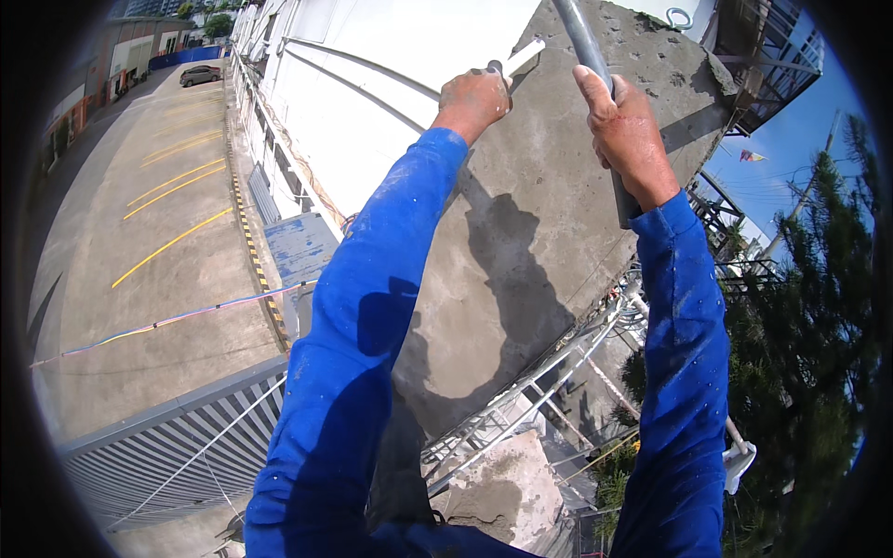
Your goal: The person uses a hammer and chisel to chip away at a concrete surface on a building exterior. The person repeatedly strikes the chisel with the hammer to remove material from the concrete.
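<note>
Both my arms, in blue sleeves, reach up over a grey wet-looking cement surface (521, 307). My left hand (473, 100) is closed round the dark-ended handle of a hand tool. A narrow bright white edge (527, 58) shows beside that fist, like a trowel blade seen edge-on; the rest of the tool is hidden. My right hand (625, 135) wraps round a long grey metal bar (580, 39), thumb along its side. The bar slants from the top of the view down past my wrist. Shadows of my head and arms fall across the cement.
Rough, pitted cement (642, 56) and an eye-shaped metal ring (679, 18) are at the top. White scaffold pipes (577, 358) run along the lower edge of the slab. Far below left lie a paved yard (158, 232) and a parked car (200, 75). Trees (800, 353) stand right.
</note>
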A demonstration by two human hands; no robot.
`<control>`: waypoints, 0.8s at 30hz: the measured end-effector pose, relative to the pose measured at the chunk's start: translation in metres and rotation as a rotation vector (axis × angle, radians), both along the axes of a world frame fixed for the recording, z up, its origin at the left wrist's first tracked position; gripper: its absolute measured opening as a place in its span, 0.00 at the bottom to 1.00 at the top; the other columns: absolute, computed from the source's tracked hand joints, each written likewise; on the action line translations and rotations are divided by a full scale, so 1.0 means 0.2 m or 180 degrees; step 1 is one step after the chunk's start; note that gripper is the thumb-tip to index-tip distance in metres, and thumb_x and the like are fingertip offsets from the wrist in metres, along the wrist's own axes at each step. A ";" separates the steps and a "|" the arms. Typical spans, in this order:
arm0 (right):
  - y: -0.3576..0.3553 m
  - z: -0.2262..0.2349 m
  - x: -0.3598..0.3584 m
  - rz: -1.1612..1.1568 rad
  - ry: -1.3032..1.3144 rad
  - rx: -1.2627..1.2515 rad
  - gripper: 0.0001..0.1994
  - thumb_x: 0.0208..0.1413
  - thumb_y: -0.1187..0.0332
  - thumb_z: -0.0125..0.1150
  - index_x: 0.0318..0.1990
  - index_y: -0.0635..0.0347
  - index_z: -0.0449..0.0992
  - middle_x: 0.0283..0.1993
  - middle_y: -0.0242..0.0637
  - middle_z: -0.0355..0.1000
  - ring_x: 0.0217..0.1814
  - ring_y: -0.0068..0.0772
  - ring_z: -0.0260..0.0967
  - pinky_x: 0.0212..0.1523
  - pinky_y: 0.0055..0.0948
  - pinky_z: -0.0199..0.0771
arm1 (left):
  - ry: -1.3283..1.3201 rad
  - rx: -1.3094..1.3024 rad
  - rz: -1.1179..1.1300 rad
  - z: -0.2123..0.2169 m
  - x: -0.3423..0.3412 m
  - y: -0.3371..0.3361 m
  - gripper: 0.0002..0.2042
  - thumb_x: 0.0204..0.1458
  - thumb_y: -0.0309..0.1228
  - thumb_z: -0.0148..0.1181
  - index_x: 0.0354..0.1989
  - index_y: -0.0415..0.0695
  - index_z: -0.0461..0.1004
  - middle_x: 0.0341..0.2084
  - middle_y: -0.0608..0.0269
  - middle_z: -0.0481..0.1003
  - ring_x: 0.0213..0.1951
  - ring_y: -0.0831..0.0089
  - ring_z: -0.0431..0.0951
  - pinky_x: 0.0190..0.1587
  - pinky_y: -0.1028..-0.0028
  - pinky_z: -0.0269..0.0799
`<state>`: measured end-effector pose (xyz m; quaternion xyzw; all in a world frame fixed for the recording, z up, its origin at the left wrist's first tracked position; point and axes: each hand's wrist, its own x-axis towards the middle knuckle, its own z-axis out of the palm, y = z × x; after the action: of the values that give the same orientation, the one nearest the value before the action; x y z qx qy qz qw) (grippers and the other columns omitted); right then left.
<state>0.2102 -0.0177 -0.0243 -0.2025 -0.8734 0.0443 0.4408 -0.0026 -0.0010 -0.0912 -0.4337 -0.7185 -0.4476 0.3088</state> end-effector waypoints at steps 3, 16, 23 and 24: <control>-0.17 0.10 0.12 0.0772 0.1088 0.1314 0.23 0.65 0.51 0.48 0.35 0.67 0.71 0.20 0.37 0.67 0.17 0.27 0.65 0.18 0.28 0.65 | -0.0073 0.0520 -0.0439 -0.01 0.13 -0.13 0.15 0.60 0.38 0.47 0.46 0.39 0.70 0.33 0.47 0.79 0.38 0.50 0.80 0.42 0.56 0.75; 0.07 -0.07 0.27 0.0137 0.0584 0.0362 0.23 0.62 0.45 0.51 0.34 0.60 0.67 0.16 0.25 0.58 0.12 0.17 0.58 0.12 0.22 0.59 | 0.0285 0.0107 -0.0141 0.06 0.17 -0.06 0.13 0.60 0.37 0.48 0.46 0.41 0.70 0.30 0.45 0.78 0.37 0.48 0.80 0.39 0.53 0.75; -0.15 -0.02 0.37 0.0774 0.1942 0.1822 0.22 0.63 0.49 0.53 0.37 0.66 0.70 0.27 0.44 0.70 0.27 0.40 0.70 0.31 0.33 0.71 | 0.0318 0.0265 -0.0352 0.01 0.27 -0.12 0.15 0.62 0.40 0.47 0.49 0.43 0.68 0.25 0.46 0.78 0.32 0.48 0.80 0.34 0.52 0.75; 0.03 -0.11 0.38 0.0022 0.1393 0.1696 0.24 0.63 0.48 0.52 0.38 0.66 0.70 0.28 0.49 0.71 0.29 0.46 0.72 0.33 0.38 0.72 | 0.0408 0.0277 -0.0418 0.02 0.31 -0.10 0.14 0.61 0.39 0.46 0.48 0.43 0.68 0.26 0.46 0.78 0.33 0.47 0.80 0.35 0.51 0.74</control>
<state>0.2862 -0.0107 -0.0462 -0.0630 -0.7397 -0.1414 0.6549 0.0601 -0.0215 -0.0881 -0.4937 -0.6471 -0.4691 0.3427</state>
